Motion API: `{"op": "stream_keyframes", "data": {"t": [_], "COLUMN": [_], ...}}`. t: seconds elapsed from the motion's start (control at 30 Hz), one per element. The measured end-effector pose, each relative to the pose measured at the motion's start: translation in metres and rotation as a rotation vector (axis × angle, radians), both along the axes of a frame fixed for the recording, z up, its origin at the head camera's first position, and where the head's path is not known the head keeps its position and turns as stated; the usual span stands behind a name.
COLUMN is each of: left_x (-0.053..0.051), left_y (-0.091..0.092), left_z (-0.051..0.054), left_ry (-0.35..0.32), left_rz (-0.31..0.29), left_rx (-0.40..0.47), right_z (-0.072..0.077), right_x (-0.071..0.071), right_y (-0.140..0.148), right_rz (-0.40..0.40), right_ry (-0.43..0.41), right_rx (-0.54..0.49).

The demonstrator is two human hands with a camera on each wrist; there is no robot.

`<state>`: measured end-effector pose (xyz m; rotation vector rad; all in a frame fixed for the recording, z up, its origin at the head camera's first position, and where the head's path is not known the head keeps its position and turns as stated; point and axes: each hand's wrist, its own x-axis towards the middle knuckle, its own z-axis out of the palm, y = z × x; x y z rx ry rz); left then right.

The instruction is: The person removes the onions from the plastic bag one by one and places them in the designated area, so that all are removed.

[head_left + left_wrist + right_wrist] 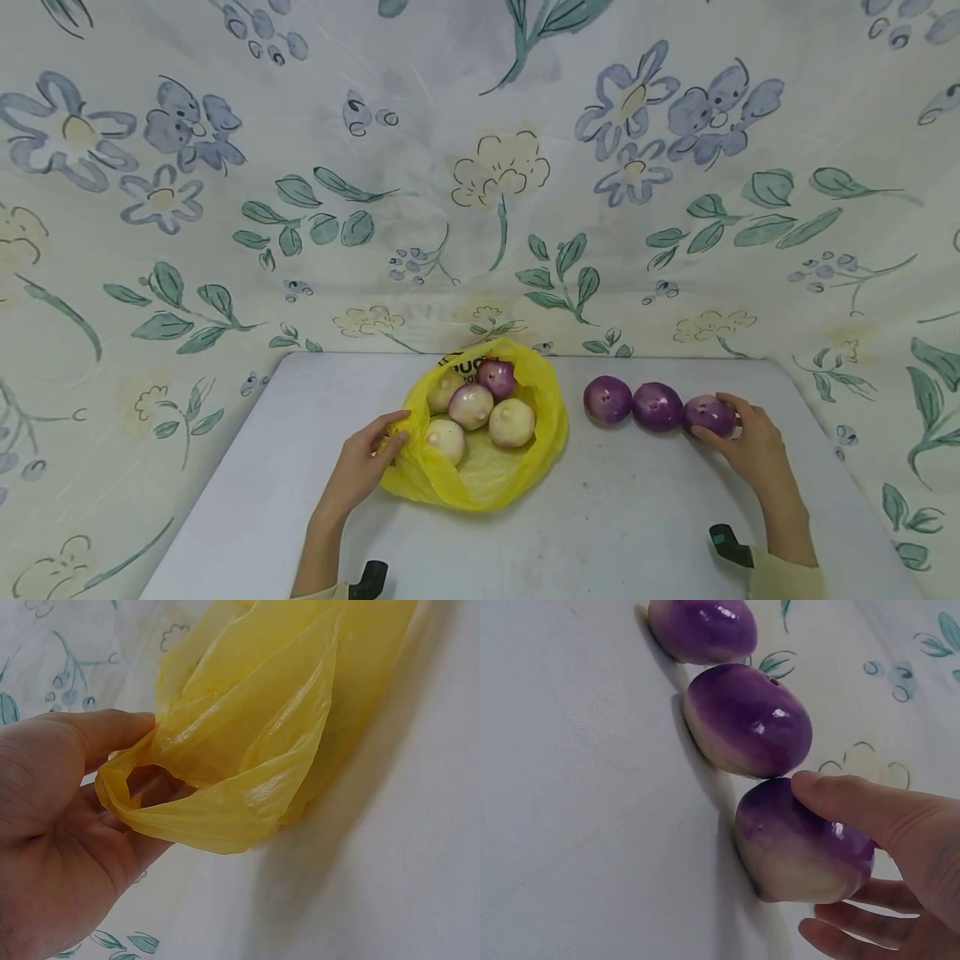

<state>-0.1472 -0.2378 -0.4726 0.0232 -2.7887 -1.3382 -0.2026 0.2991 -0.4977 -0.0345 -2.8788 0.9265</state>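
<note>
A yellow plastic bag lies with its mouth wide on the white table, several purple-and-white turnips inside it. My left hand pinches the bag's left rim; in the left wrist view, a loop of the yellow plastic passes between thumb and fingers. To the right of the bag, three turnips stand in a row: a left one, a middle one and a right one. Around the right turnip, my right hand has its thumb on one side and fingers on the other.
The white tabletop ends at a back edge against a flower-patterned cloth, which also hangs at both sides. Dark wrist mounts sit at my cuffs. Black print shows on the bag's far side.
</note>
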Motion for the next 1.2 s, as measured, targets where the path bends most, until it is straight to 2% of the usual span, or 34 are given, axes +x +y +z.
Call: {"op": "stream_keyframes", "data": {"t": [0.3,0.57,0.87,1.2], "left_x": [0.0,0.0,0.0,0.002], "left_y": [-0.001,-0.002,-0.001,-0.001], "left_z": [-0.002,-0.003,-0.002,-0.002], "left_ry": [0.006,0.009,0.017,0.031], "left_rz": [-0.004,-0.01,-0.019,-0.02], "left_rx": [0.008,0.021,0.026,0.006], "right_z": [0.004,0.013,0.022,0.029], "right_x": [0.003,0.006,0.009,0.012], "right_y": [-0.001,-0.002,-0.005,-0.01], "right_rz": [0.005,-0.009,-0.024,-0.016], "right_ry": [0.0,0.042,0.029,0.084], "right_rx": [-0.009,0.016,0.027,0.054]}}
